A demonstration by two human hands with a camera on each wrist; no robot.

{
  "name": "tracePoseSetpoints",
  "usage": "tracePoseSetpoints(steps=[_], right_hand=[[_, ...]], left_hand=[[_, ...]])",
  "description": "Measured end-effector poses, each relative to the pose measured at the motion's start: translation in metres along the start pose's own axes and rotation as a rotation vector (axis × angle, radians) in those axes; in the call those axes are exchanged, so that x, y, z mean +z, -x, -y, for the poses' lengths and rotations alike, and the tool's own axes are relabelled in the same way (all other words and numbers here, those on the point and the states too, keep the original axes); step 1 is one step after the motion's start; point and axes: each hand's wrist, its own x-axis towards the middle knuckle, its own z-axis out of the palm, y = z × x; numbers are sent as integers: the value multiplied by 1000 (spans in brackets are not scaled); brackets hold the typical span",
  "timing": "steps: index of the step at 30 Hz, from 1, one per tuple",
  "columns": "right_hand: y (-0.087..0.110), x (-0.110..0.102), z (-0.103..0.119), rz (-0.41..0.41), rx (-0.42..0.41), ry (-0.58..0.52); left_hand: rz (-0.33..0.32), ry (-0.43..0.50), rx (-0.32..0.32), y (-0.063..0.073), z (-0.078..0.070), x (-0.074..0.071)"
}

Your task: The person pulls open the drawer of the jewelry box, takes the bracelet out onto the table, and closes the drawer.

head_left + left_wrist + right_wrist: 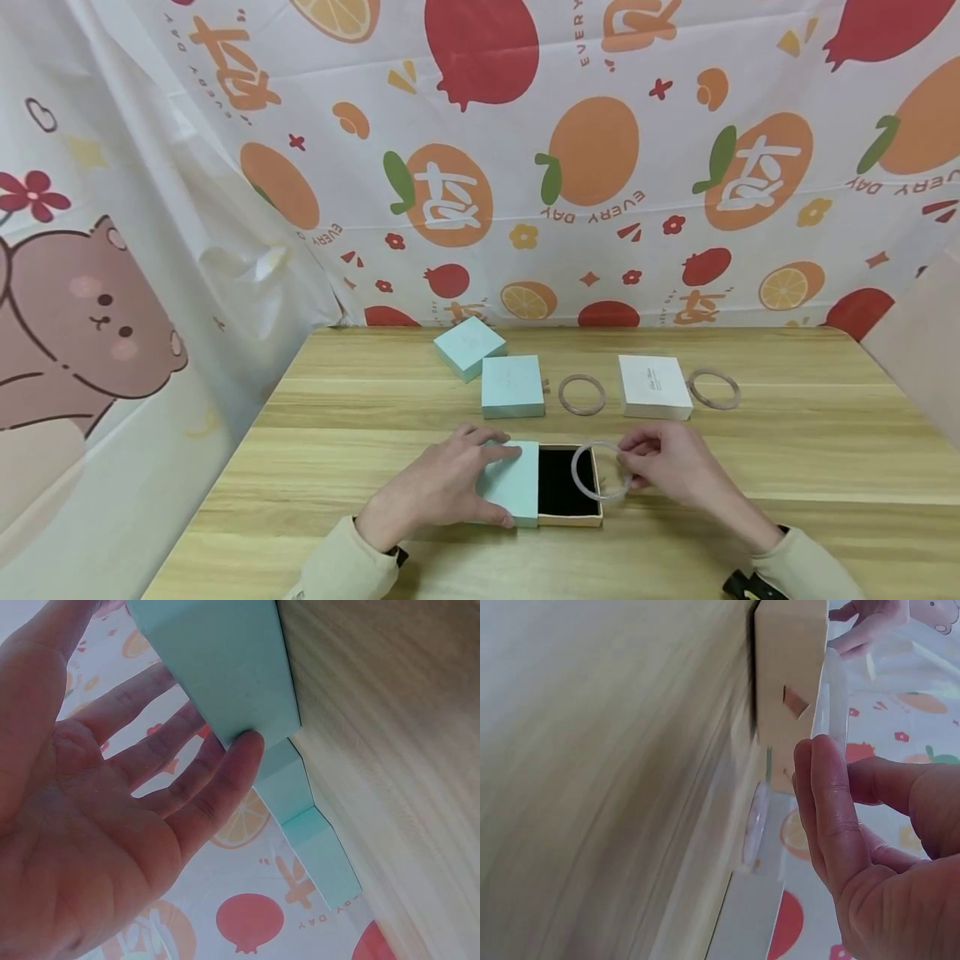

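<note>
A pale mint slide-out box (528, 475) lies on the table with its black-lined drawer (555, 487) pulled out to the right. My left hand (442, 479) grips the box's sleeve from the left, thumb at the near side and fingers across the top and far side. In the left wrist view, the little finger touches the sleeve's end (225, 667). My right hand (671, 462) pinches a translucent bangle (575, 471) by its right edge, above the drawer's open end. The right wrist view shows the bangle (840, 697) edge-on, beside a drawer wall with a small ribbon tab (796, 702).
Behind the hands sit two mint boxes (512, 385) (470, 343), touching or nearly so. To their right are a bangle (562, 393), a white box (654, 385) and another bangle (716, 407). A fruit-print cloth (517, 275) hangs along the table's back edge.
</note>
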Motion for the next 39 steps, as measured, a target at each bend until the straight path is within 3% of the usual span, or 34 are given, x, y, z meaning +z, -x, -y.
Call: tracePoseSetpoints(steps=[6,25,39], right_hand=[[2,-16,-13,-26,59,26],[8,-82,-69,-148,116,170],[15,-118,-83,-196,136,252]], left_hand=[[4,8,-3,0,0,1],[0,0,3,0,-1,0],[3,-7,-3,0,-1,0]])
